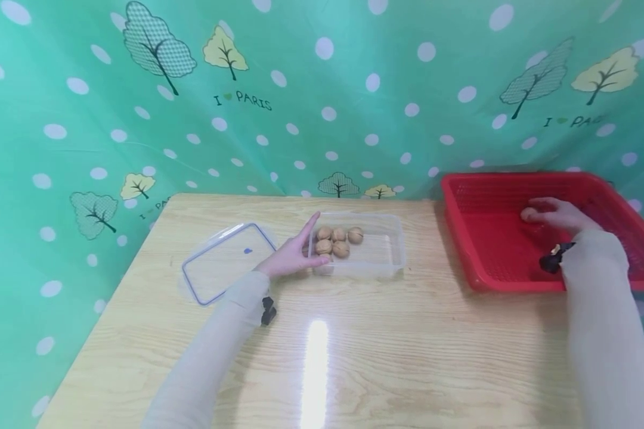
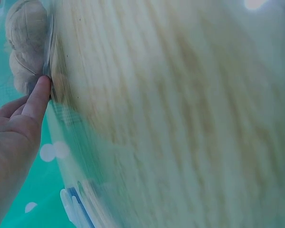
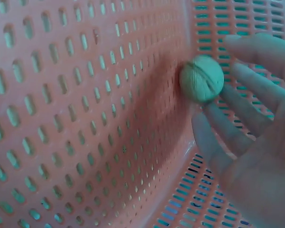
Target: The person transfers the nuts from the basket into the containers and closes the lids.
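Inside the red basket [image 1: 494, 250], a walnut [image 3: 202, 78] was pinched at the fingertips of the right hand [image 1: 560, 215]. Across the desk [image 1: 354, 345], the clear container [image 1: 386, 253] of walnuts was touched by the left hand [image 1: 292, 259], fingers straight.

A red basket [image 1: 547, 238] pierced with rows of slots is seen beside a pale wood-grain table [image 1: 354, 345]. Light brown walnuts [image 1: 338, 240] are kept in a clear box [image 1: 392, 253]; its clear lid [image 1: 226, 262] is edged in blue. A green backdrop [image 1: 322, 89] is patterned with white dots and trees. Pale grey sleeves [image 1: 601, 333] are worn.
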Motion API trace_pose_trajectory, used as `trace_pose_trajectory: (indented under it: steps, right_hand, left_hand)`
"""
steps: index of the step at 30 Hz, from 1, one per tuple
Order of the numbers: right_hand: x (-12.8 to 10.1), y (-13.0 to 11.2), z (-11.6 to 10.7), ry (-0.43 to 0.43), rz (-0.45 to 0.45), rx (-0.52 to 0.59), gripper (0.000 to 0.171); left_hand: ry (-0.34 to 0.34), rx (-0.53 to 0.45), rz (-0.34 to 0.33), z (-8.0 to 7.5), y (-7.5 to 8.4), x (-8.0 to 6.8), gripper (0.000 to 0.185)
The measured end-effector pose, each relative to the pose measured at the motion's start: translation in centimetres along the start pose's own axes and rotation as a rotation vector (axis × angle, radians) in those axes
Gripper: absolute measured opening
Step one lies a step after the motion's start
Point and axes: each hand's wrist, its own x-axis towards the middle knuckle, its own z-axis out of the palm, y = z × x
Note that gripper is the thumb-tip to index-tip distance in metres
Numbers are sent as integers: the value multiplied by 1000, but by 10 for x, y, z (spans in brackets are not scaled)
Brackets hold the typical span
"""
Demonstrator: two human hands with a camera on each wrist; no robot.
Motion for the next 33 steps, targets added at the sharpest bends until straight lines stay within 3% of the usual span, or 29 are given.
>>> trace_pose_trajectory:
  steps: [4, 9, 18, 21, 27, 33]
  right_hand:
    - [12, 4, 3, -34, -51, -2, 79]
    - [14, 2, 7, -135, -67, 89, 60]
    - [26, 6, 6, -158, -141, -43, 64]
    - [28, 6, 5, -155, -145, -40, 65]
    - [28, 3, 7, -259, -129, 45, 59]
    - [30, 3, 8, -277, -186, 10, 54]
  left_hand:
    - [3, -2, 9, 0, -1, 0, 109]
    - [9, -12, -3, 0, -2, 0, 109]
    - [11, -22, -12, 1, -1, 1, 110]
    - [9, -33, -4, 2, -1, 1, 110]
    - [8, -29, -13, 0, -1, 0, 108]
    - [15, 6, -14, 1, -2, 1, 109]
